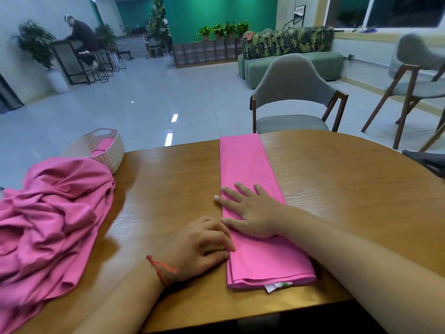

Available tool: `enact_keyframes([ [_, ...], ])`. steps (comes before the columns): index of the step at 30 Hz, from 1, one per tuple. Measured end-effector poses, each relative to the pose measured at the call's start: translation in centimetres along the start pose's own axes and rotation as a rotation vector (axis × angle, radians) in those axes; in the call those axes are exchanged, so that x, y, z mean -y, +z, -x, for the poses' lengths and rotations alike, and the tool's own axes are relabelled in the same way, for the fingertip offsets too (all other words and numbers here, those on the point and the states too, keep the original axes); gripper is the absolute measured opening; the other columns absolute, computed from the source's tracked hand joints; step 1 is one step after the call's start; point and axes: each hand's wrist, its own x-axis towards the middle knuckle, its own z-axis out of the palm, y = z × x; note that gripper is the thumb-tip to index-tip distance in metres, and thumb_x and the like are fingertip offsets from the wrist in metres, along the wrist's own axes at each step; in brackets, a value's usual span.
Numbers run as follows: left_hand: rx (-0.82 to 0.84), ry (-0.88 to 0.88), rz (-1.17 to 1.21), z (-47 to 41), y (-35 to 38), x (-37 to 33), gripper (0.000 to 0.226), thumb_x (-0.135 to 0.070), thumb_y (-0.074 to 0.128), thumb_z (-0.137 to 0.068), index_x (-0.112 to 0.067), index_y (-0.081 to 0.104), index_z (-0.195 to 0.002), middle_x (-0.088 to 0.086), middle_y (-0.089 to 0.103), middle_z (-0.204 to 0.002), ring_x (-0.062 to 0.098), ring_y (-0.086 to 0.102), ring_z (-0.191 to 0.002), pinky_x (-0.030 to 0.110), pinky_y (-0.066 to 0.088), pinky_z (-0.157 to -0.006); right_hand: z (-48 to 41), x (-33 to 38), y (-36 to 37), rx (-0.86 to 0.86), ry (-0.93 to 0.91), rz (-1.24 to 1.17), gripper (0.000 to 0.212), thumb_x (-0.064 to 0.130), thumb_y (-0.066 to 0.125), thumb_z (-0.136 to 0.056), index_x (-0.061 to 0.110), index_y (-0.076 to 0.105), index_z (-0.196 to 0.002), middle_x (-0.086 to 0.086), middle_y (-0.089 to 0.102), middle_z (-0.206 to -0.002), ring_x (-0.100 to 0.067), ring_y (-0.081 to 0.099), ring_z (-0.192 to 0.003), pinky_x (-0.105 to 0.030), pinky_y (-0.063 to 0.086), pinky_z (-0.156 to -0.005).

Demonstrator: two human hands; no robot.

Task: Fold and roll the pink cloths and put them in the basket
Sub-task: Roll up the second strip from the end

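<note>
A pink cloth [245, 165] lies folded into a long narrow strip on the wooden table [337, 189], running from the far edge toward me. My right hand [250, 210] lies flat on the strip with fingers spread, pressing it down. My left hand [202, 244] sits at the strip's left edge, fingers curled, fingertips touching the cloth's side. A white tag shows at the strip's near end. A cream woven basket [108, 153] stands at the table's far left with a rolled pink cloth [102, 147] inside. A heap of unfolded pink cloths [50, 213] lies at the left.
A grey chair [293, 92] stands at the table's far side, another chair [419, 80] further right. A dark object [426, 160] lies at the table's right edge. A person sits at a counter far back left.
</note>
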Motion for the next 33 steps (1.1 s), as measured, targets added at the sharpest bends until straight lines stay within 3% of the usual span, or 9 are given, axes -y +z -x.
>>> enact_keyframes([
  [6, -0.001, 0.022, -0.039, 1.9, 1.2, -3.2, 0.015, -0.029, 0.074, -0.095, -0.031, 0.077, -0.109, -0.017, 0.065, -0.115, 0.007, 0.058, -0.117, 0.037, 0.048, -0.102, 7.8, 0.7, 0.0, 0.042, -0.125, -0.065, 0.063, 0.073, 0.022, -0.106, 0.059, 0.001, -0.164, 0.035, -0.006, -0.171, 0.000, -0.012, -0.161, -0.048, -0.004, -0.131],
  [9, 0.003, 0.004, -0.010, 3.2, 1.6, -4.5, 0.015, -0.041, 0.077, -0.094, -0.032, 0.078, -0.106, -0.018, 0.065, -0.114, 0.006, 0.060, -0.115, 0.037, 0.050, -0.099, 11.9, 0.7, 0.7, -0.012, -0.155, -0.165, 0.058, 0.071, 0.032, -0.106, 0.061, 0.019, -0.161, 0.043, 0.010, -0.166, 0.010, -0.005, -0.157, -0.040, 0.000, -0.131],
  [14, -0.044, -0.043, -0.047, 3.3, 2.3, -5.4, 0.031, -0.059, 0.078, -0.088, -0.031, 0.076, -0.100, -0.018, 0.063, -0.106, 0.004, 0.058, -0.108, 0.035, 0.050, -0.096, 14.3, 0.4, 2.0, -0.192, -0.123, -0.232, 0.052, 0.072, 0.043, -0.102, 0.057, 0.047, -0.152, 0.042, 0.034, -0.159, 0.015, 0.015, -0.153, -0.033, 0.016, -0.128],
  [19, -0.061, -0.006, -0.242, 1.6, 3.6, -6.0, 0.043, -0.072, 0.070, -0.087, -0.037, 0.073, -0.112, -0.018, 0.059, -0.098, 0.006, 0.054, -0.093, 0.038, 0.050, -0.088, 14.3, 0.5, 2.4, -0.311, -0.113, -0.348, 0.046, 0.069, 0.059, -0.096, 0.052, 0.064, -0.139, 0.038, 0.050, -0.150, 0.012, 0.033, -0.147, -0.034, 0.028, -0.123],
  [24, -0.147, 0.105, -0.330, 0.7, 4.3, -6.5, 0.032, -0.064, 0.069, -0.093, -0.033, 0.076, -0.095, -0.016, 0.065, -0.092, 0.008, 0.060, -0.092, 0.036, 0.048, -0.090, 14.5, 0.7, 2.3, -0.362, -0.120, -0.394, 0.044, 0.065, 0.068, -0.092, 0.045, 0.071, -0.131, 0.034, 0.058, -0.142, 0.009, 0.046, -0.138, -0.034, 0.038, -0.116],
  [28, -0.180, 0.187, -0.439, 1.0, 5.0, -6.8, 0.027, -0.053, 0.064, -0.101, -0.030, 0.074, -0.091, -0.013, 0.066, -0.094, 0.014, 0.060, -0.096, 0.033, 0.047, -0.094, 14.9, 0.9, 2.3, -0.368, -0.142, -0.370, 0.046, 0.068, 0.066, -0.092, 0.044, 0.071, -0.131, 0.032, 0.058, -0.143, 0.009, 0.046, -0.138, -0.033, 0.037, -0.116],
  [31, -0.128, 0.115, -0.385, 0.7, 5.2, -6.7, 0.027, -0.049, 0.058, -0.106, -0.025, 0.069, -0.099, -0.009, 0.062, -0.098, 0.014, 0.059, -0.094, 0.034, 0.050, -0.089, 15.5, 0.8, 2.3, -0.356, -0.176, -0.356, 0.054, 0.074, 0.068, -0.089, 0.045, 0.069, -0.133, 0.032, 0.057, -0.144, 0.009, 0.045, -0.139, -0.030, 0.036, -0.117],
  [33, -0.119, 0.021, -0.310, 0.6, 5.2, -6.6, 0.027, -0.048, 0.055, -0.107, -0.023, 0.066, -0.102, -0.009, 0.059, -0.100, 0.011, 0.057, -0.094, 0.030, 0.049, -0.087, 15.9, 0.7, 2.2, -0.359, -0.195, -0.367, 0.053, 0.068, 0.074, -0.087, 0.043, 0.070, -0.133, 0.030, 0.060, -0.140, 0.007, 0.050, -0.135, -0.025, 0.039, -0.114],
])
